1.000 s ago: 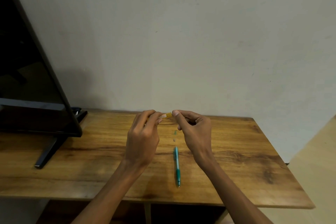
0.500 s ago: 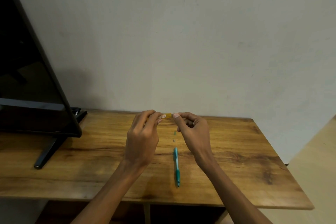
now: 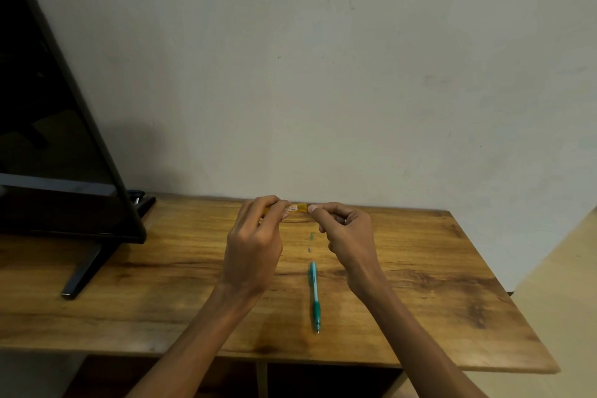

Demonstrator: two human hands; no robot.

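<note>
A small yellow case [image 3: 298, 207] with a white label is held above the wooden table [image 3: 420, 284], near its back edge. My left hand [image 3: 255, 245] grips its left part with curled fingers. My right hand [image 3: 347, 236] pinches the case's right end between thumb and forefinger. Below the hands a teal mechanical pencil [image 3: 314, 296] lies on the table, tip toward me. Two tiny parts, one green [image 3: 311, 236] and one pale [image 3: 309, 249], lie just beyond the pencil's far end.
A black flat screen [image 3: 58, 145] on a slanted stand foot [image 3: 82, 271] fills the table's left side. A plain wall rises right behind the table. The table's right and front edges drop off to the floor.
Both hands stay almost still on the yellow case; my right fingertips have shifted slightly along its right end.
</note>
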